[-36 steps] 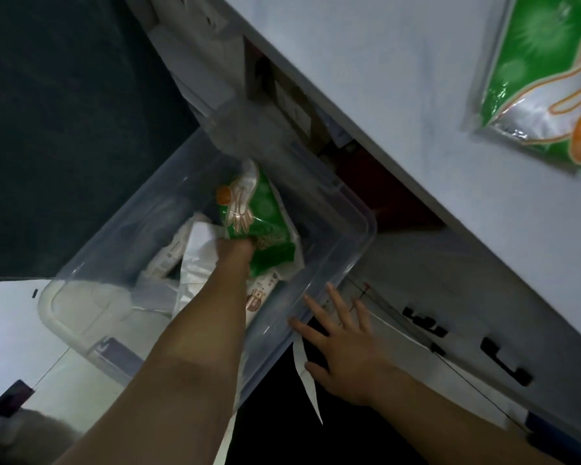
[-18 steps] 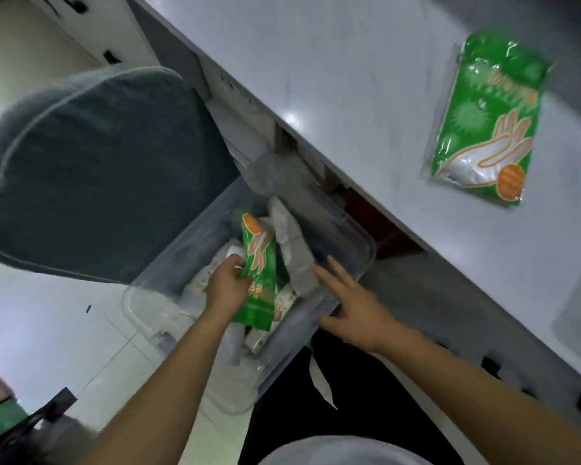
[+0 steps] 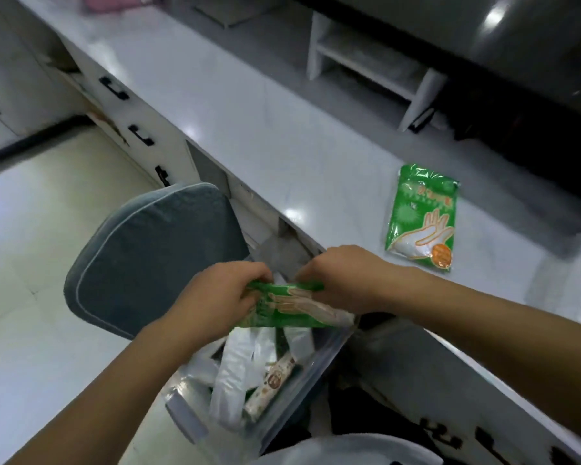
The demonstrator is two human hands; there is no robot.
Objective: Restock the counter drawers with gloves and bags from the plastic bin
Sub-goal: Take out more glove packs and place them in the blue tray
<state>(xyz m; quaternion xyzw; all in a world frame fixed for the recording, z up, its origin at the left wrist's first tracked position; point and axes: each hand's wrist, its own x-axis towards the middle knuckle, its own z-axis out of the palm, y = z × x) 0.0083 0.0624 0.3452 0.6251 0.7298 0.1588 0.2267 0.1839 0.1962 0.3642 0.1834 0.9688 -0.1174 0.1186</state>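
The clear bin (image 3: 319, 365) sits low in the foreground, just beside the counter front; its right rim lies close to the drawer fronts (image 3: 450, 427), leaving only a narrow dark gap between them. Inside the bin lie white bags (image 3: 235, 374) and a long printed pack (image 3: 272, 384). Directly above the bin's far end, both hands hold one green glove pack (image 3: 289, 305) roughly level. The left hand (image 3: 215, 300) grips the pack's left end with fingers curled over its top edge; the right hand (image 3: 342, 280) pinches the right end, fingers curled down over it. Left of the hands, a grey cushion (image 3: 151, 263) borders the bin and takes up the floor side; pale floor (image 3: 31, 229) lies open beyond it. Beyond the hands, an opening (image 3: 275, 250) under the counter edge shows; its contents cannot be made out. The countertop (image 3: 249, 129) runs diagonally, largely bare near its edge. A second green glove pack (image 3: 421, 219) lies flat on it, well apart from the right hand. Farther back stands a white shelf unit (image 3: 366, 62). More drawers with black handles (image 3: 114, 88) line the counter front at far left.
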